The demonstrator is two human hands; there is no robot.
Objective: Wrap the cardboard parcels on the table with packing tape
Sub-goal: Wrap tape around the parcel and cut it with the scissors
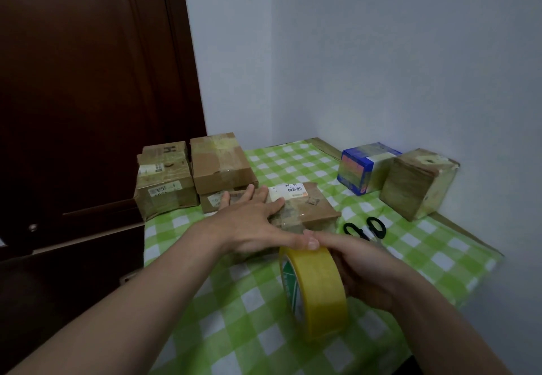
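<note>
the left hand lies flat on the flat parcel in the middle of the table, fingers spread and straight, grasping nothing. its thumb points toward the parcel's near edge. the right hand is curled round the roll of yellow packing tape, thumb on top, and holds the roll upright just in front of that near edge. black-handled scissors lie just right of the parcel, close behind the right hand. a cluster of brown parcels crowds the far left corner, right up to the cloth's left edge. a blue box and a cube-shaped parcel sit against the wall on the right. the green checked cloth shows as a wide stretch between the forearms and as a strip running back between the two groups.
</note>
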